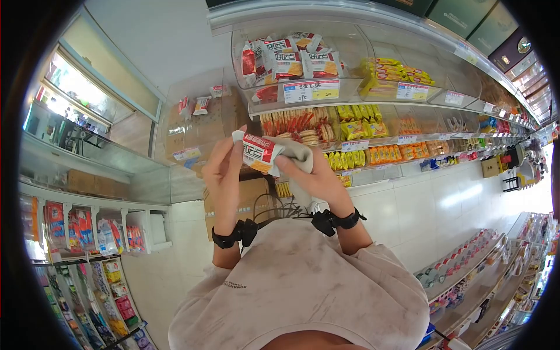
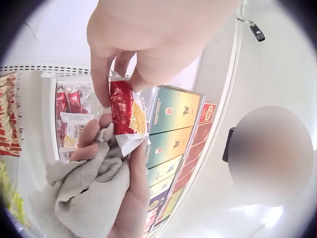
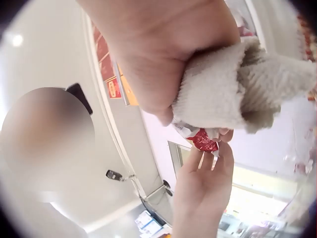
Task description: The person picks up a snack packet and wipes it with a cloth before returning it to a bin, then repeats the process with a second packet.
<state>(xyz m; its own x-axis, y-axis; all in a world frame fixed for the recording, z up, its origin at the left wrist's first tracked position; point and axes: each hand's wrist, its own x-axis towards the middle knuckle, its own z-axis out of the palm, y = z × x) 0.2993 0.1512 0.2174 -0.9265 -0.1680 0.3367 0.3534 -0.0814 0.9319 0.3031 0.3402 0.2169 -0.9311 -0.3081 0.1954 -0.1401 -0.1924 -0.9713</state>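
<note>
Between both hands is a small red and white biscuit packet (image 1: pixel 259 153) with biscuits pictured on its front. My left hand (image 1: pixel 221 175) pinches one end of it with thumb and fingertips. My right hand (image 1: pixel 318 179) has its thumb at the other end, and its fingers also grip a bunched grey cloth (image 1: pixel 298 156). In the left wrist view the cloth (image 2: pixel 94 191) hangs from the right hand just below the packet (image 2: pixel 126 109). From the right wrist, the cloth (image 3: pixel 218 89) covers much of the right fingers, and only a red part of the packet (image 3: pixel 204 141) shows.
Ahead, a clear bin (image 1: pixel 294 84) holds several similar packets. Two packets (image 1: pixel 201 105) and another lie on a clear-lidded box at left. Tiered snack shelves (image 1: pixel 402 140) run off to the right. A cardboard box (image 1: pixel 230 204) stands below the hands, with hanging bags (image 1: pixel 81 227) at lower left.
</note>
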